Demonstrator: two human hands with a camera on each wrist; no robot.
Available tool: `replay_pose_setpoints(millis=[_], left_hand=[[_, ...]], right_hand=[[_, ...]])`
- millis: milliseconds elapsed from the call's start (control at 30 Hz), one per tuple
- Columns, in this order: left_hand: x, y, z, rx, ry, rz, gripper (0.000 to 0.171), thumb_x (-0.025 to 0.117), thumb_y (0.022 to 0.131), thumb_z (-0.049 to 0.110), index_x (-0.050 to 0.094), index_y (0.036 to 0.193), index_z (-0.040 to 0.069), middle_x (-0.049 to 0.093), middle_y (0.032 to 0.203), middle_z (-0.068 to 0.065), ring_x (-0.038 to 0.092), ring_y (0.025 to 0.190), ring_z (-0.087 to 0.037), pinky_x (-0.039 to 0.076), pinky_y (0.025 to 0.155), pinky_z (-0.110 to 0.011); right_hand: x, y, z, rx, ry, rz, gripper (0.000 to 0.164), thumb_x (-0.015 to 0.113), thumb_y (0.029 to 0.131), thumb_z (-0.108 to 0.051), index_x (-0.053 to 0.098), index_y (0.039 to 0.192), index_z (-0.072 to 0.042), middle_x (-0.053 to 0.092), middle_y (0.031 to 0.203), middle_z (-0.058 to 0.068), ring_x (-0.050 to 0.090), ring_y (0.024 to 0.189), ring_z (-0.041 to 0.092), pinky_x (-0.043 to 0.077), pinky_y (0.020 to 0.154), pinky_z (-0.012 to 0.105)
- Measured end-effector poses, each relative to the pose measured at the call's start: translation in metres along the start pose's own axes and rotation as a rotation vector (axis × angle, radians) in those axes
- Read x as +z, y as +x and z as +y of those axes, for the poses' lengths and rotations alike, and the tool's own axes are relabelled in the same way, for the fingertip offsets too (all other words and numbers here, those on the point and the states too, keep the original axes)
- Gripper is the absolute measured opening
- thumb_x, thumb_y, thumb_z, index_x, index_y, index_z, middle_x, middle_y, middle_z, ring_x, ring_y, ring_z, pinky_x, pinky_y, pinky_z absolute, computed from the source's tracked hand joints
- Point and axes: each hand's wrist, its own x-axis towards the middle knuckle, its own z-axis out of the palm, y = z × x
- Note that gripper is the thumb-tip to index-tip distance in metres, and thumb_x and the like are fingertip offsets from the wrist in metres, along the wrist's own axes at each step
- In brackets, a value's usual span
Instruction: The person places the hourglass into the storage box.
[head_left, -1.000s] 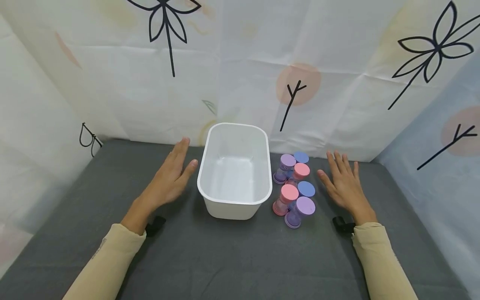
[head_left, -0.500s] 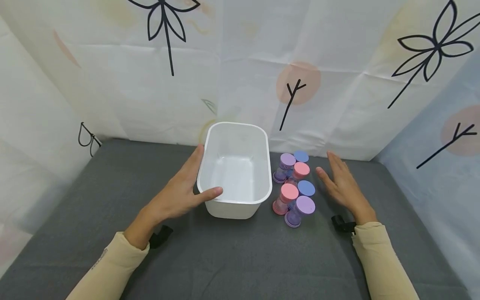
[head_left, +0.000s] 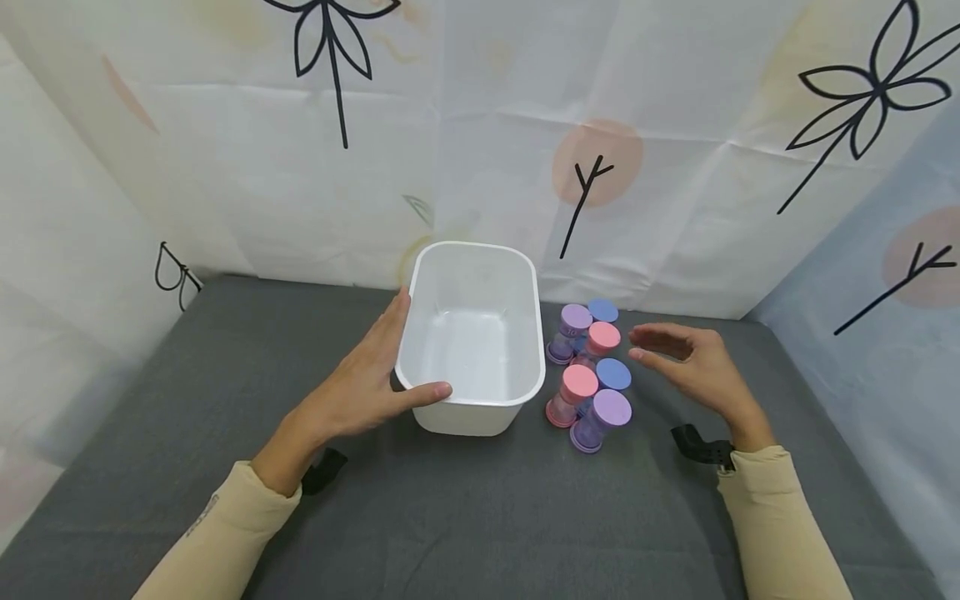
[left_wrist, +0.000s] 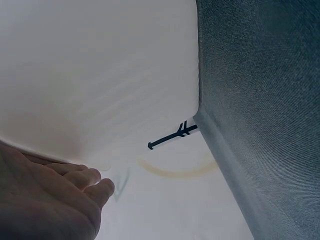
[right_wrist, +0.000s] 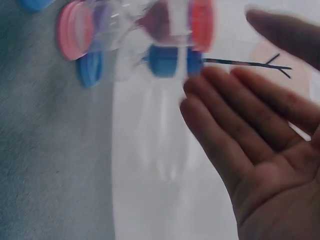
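On grey cloth (head_left: 480,525) before printed fabric (head_left: 480,175), hourglasses (head_left: 578,385) are standing between the white tub (head_left: 471,421), which the left hand (head_left: 358,387) is touching, thumb spread wide, and the right hand (head_left: 696,368), its fingers curving loosely, holding nothing.

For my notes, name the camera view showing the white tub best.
Head view: the white tub appears nearly whole, inside included. The left wrist view shows only part of its outside; right wrist, none recognizable.
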Motion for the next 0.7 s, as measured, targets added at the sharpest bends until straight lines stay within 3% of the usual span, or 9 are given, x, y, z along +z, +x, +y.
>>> replay_pose_setpoints(millis=[167, 300, 467, 700], left_hand=[[0.000, 0.001, -0.001, 0.002, -0.014, -0.004, 0.120, 0.076, 0.086, 0.054, -0.010, 0.162, 0.019, -0.007, 0.169, 0.003, 0.002, 0.155, -0.022, 0.021, 0.117, -0.060], [0.000, 0.001, -0.002, -0.005, -0.029, -0.010, 0.121, 0.076, 0.086, 0.054, -0.012, 0.162, 0.022, -0.009, 0.169, 0.005, 0.001, 0.155, -0.020, 0.021, 0.116, -0.061], [-0.001, 0.001, -0.001, -0.011, -0.042, -0.013, 0.122, 0.077, 0.085, 0.054, -0.013, 0.161, 0.025, -0.009, 0.169, 0.006, 0.001, 0.154, -0.019, 0.021, 0.116, -0.062], [0.000, 0.001, -0.001, -0.003, -0.037, -0.019, 0.121, 0.077, 0.086, 0.053, -0.011, 0.162, 0.020, -0.007, 0.169, 0.003, 0.002, 0.154, -0.020, 0.022, 0.116, -0.060]], right_hand=[[-0.008, -0.001, -0.001, -0.008, 0.191, -0.165, 0.042, 0.078, 0.089, -0.004, 0.066, 0.130, 0.003, 0.068, 0.124, 0.022, 0.068, 0.109, 0.012, 0.054, 0.085, 0.021], [-0.009, 0.001, 0.003, -0.023, 0.246, -0.270, 0.047, 0.078, 0.088, -0.001, 0.064, 0.133, 0.003, 0.066, 0.128, 0.022, 0.067, 0.113, 0.014, 0.054, 0.088, 0.025], [-0.005, 0.003, 0.009, -0.035, 0.307, -0.347, 0.050, 0.078, 0.088, 0.001, 0.062, 0.135, 0.003, 0.063, 0.133, 0.021, 0.065, 0.118, 0.013, 0.054, 0.091, 0.028], [0.003, 0.005, 0.012, -0.062, 0.385, -0.418, 0.056, 0.076, 0.087, 0.006, 0.057, 0.140, 0.005, 0.056, 0.140, 0.026, 0.062, 0.123, 0.014, 0.054, 0.092, 0.030]])
